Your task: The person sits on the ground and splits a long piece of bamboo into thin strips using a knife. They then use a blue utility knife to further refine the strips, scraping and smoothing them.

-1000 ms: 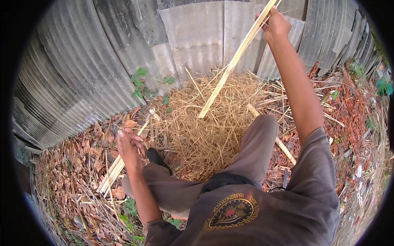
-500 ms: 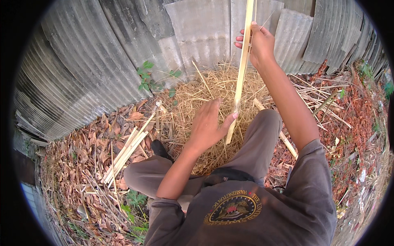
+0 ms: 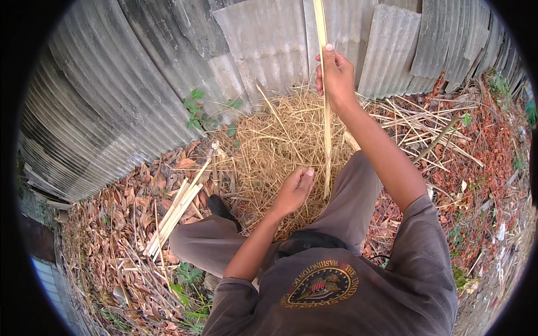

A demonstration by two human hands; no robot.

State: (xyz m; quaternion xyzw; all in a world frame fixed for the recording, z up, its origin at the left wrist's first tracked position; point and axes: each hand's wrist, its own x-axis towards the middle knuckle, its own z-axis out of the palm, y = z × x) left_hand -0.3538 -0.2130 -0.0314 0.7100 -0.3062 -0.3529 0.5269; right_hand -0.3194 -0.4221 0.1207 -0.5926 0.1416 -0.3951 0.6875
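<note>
A long, pale split bamboo strip [image 3: 328,134] stands nearly upright in front of me. My right hand [image 3: 337,79] is closed around its upper part, with the thumb along the strip. The top end runs out of view, and the lower end reaches down to the straw by my right knee. Just left of that lower end is my left hand [image 3: 295,190], apart from the strip. Its fingers are curled and the thumb presses against them; whatever may be between them is hidden.
Straw-like shavings [image 3: 263,151] are heaped between my legs. Several cut strips [image 3: 175,218] lie on dry leaves at the left, and thin sticks [image 3: 414,120] are scattered at the right. A corrugated metal fence [image 3: 269,50] rises beyond the heap.
My left hand has dropped away from the strip's lower part, and its spread fingers have curled in. The right hand and the strip have shifted slightly left and down.
</note>
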